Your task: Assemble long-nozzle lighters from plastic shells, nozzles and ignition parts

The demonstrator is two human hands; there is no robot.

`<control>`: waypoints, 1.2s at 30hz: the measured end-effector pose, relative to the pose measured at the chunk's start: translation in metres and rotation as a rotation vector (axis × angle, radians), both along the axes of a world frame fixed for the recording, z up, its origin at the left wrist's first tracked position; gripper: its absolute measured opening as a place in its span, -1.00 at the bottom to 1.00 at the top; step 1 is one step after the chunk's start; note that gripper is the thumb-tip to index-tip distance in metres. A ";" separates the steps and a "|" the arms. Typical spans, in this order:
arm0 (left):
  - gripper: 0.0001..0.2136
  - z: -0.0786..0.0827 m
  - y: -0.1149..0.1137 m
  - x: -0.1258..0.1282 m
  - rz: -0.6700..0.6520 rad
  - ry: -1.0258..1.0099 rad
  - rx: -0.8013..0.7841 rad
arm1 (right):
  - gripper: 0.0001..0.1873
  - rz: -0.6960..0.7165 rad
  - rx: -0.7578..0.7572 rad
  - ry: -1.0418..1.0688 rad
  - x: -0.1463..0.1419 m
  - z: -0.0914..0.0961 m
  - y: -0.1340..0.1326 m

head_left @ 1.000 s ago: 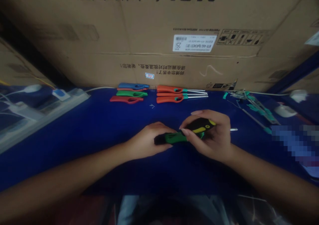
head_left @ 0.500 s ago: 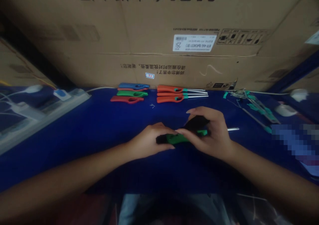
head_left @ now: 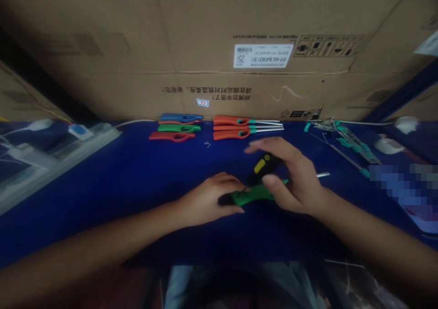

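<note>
My left hand (head_left: pixel 208 198) is closed on the black butt end of a green long-nosed lighter (head_left: pixel 251 195), which lies level above the blue table. The lighter's metal tube (head_left: pixel 322 175) sticks out past my right hand. My right hand (head_left: pixel 296 177) holds a black screwdriver (head_left: pixel 262 167) with a yellow patch, tilted, between palm and fingers. Its thin shaft points down to the green handle near my left fingers; the tip's exact contact is hard to see. The right index finger and thumb are spread around the screwdriver. Part of the lighter is hidden behind the right thumb.
Orange lighters (head_left: pixel 227 132) with metal tubes lie at the back, beside blue, green and red handle shells (head_left: pixel 171 136). Teal-and-metal parts (head_left: pixel 352 140) are heaped at the right. A power strip (head_left: pixel 102 138) runs along the left. A cardboard box (head_left: pixel 191 49) stands behind.
My right thumb and index finger have spread and shifted, bringing the screwdriver's yellow patch and thin shaft into view. The left hand keeps its hold on the lighter. The view has shifted slightly.
</note>
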State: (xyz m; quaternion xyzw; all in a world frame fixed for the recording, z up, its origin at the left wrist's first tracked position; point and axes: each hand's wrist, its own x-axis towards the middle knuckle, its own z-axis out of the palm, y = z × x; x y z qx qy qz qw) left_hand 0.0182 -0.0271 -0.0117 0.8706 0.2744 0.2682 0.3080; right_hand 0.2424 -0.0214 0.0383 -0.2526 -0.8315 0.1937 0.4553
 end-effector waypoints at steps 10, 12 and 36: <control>-0.62 0.001 0.001 -0.001 -0.029 0.028 0.018 | -0.61 0.032 -0.058 0.106 0.005 0.005 0.004; -0.61 0.001 0.001 -0.001 -0.035 0.032 0.015 | -0.53 0.151 -0.255 0.083 0.004 0.009 0.005; -0.66 0.001 0.002 -0.002 -0.037 0.004 0.014 | -0.52 0.071 0.117 -0.143 0.002 0.011 -0.007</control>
